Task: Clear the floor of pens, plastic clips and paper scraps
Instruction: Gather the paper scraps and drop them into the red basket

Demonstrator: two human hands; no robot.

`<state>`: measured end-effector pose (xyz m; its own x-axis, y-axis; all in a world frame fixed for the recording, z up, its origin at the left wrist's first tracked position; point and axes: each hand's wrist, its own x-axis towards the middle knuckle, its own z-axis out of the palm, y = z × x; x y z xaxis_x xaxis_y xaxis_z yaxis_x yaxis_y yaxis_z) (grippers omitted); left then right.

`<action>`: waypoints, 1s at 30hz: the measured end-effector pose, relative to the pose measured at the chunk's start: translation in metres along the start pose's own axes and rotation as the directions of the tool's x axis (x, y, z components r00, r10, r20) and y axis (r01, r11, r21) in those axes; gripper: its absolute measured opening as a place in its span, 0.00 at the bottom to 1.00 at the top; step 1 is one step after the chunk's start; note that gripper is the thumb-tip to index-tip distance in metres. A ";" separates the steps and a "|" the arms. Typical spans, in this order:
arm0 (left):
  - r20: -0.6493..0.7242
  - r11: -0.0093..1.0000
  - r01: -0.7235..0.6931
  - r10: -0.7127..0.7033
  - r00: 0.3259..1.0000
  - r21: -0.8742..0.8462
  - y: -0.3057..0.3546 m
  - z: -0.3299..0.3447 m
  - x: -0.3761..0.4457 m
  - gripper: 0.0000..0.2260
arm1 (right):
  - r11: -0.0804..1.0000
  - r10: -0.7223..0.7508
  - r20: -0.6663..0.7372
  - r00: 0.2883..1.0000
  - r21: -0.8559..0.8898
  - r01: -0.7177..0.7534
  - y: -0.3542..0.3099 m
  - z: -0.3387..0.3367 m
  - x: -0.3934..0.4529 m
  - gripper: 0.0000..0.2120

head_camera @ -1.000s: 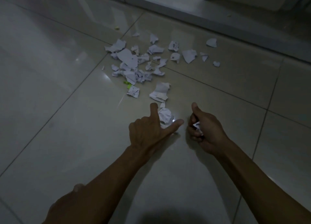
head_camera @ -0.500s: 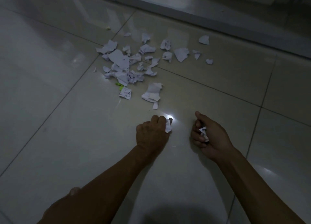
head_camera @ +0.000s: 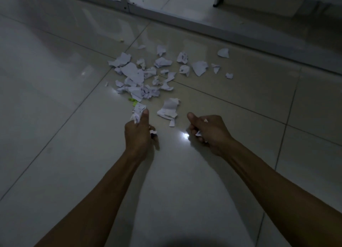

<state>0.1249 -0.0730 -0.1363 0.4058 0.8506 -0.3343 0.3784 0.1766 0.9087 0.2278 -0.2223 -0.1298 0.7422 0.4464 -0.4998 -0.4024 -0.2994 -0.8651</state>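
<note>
Several torn white paper scraps (head_camera: 140,76) lie scattered on the glossy tiled floor (head_camera: 55,117), with a larger scrap (head_camera: 169,107) nearest my hands. My left hand (head_camera: 137,133) holds crumpled paper scraps between thumb and curled fingers, just below a small printed scrap (head_camera: 139,107). To its right, my right hand (head_camera: 207,131) grips a few small scraps in a closed fist. A small green bit (head_camera: 132,99) lies at the pile's near edge, and another green bit (head_camera: 121,40) sits farther back.
A grey metal door frame (head_camera: 125,4) and a raised threshold (head_camera: 240,31) run across the far side. Loose scraps (head_camera: 223,52) reach toward the threshold on the right. Bare tiles stretch to the left and in front of me.
My left hand closed on the scraps it was covering, lifted them and moved left toward the pile. My right hand kept its scraps and shifted slightly.
</note>
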 end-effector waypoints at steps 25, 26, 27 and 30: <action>0.097 0.995 0.036 -0.027 0.995 -0.090 0.050 -0.034 0.053 0.19 | -0.098 -0.586 0.463 0.665 -0.855 0.509 0.017 0.069 0.071 0.19; 0.122 0.996 0.036 -0.026 0.992 -0.085 0.062 -0.035 0.055 0.19 | -0.051 -0.524 0.520 0.675 -0.810 0.584 0.011 0.065 0.071 0.19; 0.155 0.997 0.041 -0.030 0.987 -0.070 0.073 -0.037 0.059 0.19 | 0.025 -0.485 0.553 0.677 -0.765 0.643 0.005 0.061 0.071 0.17; 0.291 0.998 0.017 -0.036 0.956 0.066 0.113 -0.047 0.069 0.18 | 0.306 -0.451 0.493 0.744 -0.698 0.648 -0.023 0.048 0.066 0.19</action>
<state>0.1566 0.0286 -0.0445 0.6163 0.6631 -0.4247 0.4394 0.1580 0.8843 0.2599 -0.1460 -0.1451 0.4697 0.8828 -0.0027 0.7313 -0.3909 -0.5589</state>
